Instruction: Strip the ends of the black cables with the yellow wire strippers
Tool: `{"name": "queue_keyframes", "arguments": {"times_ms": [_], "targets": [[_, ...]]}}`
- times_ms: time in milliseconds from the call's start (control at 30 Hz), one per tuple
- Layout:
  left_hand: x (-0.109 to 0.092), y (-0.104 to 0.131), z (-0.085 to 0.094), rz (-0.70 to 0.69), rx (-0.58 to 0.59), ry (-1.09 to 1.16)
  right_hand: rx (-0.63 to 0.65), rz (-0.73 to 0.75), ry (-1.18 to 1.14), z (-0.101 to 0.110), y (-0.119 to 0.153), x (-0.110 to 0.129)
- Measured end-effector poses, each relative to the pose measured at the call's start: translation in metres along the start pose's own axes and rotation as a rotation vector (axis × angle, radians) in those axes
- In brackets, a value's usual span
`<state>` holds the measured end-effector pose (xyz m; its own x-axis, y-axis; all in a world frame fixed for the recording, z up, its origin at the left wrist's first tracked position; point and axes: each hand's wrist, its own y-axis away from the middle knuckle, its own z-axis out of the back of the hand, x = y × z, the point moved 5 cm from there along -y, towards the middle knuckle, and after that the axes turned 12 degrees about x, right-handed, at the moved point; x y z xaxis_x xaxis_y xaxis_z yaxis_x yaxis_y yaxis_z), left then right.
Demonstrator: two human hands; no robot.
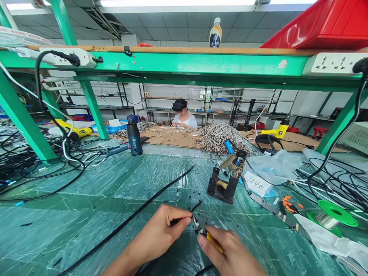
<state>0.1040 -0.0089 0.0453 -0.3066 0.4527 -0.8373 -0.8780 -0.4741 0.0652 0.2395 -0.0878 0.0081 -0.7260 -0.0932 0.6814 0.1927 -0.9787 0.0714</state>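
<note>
In the head view, my left hand (163, 232) is closed, thumb and forefinger pinching a thin black cable (196, 206) near its end. The cable's tip points away from me and shows a bit of red. My right hand (230, 249) is wrapped around small pliers or cutters with yellow handles (214, 242). Their metal jaws meet the cable right beside my left fingertips; whether they bite into it I cannot tell. A longer black cable (143, 207) lies slantwise across the bench to the left of my hands.
A black soldering iron stand (225, 191) sits ahead on the right, near a green solder spool (336, 213). Further off are a heat gun (134, 136) and a bundle of grey wires (224, 138). Overhead runs a green shelf beam (184, 65). A person (184, 117) sits opposite.
</note>
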Motion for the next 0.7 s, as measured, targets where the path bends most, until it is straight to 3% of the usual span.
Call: {"name": "queue_keyframes", "arguments": {"times_ms": [167,233,300,367,500,600,700], "targets": [[-0.003,0.003,0.001,-0.029,-0.029,-0.039,0.165,-0.199,-0.579,-0.009,0.005,0.001],[-0.003,0.003,0.001,-0.031,-0.033,-0.038,0.173,-0.222,-0.616,-0.013,0.005,0.0],[-0.003,0.003,0.002,-0.022,-0.041,-0.026,0.108,-0.136,-0.379,-0.01,0.002,-0.001],[-0.001,0.002,0.003,-0.008,-0.048,-0.003,-0.035,-0.038,0.005,-0.005,-0.002,-0.001],[0.004,0.001,0.002,0.034,-0.046,0.0,-0.297,0.008,0.578,0.003,-0.002,-0.003],[0.009,0.001,0.0,0.054,-0.038,-0.002,-0.353,0.034,0.735,0.005,0.0,-0.004],[0.008,0.001,-0.001,0.03,-0.034,0.028,-0.253,0.0,0.597,0.004,0.001,-0.007]]}}
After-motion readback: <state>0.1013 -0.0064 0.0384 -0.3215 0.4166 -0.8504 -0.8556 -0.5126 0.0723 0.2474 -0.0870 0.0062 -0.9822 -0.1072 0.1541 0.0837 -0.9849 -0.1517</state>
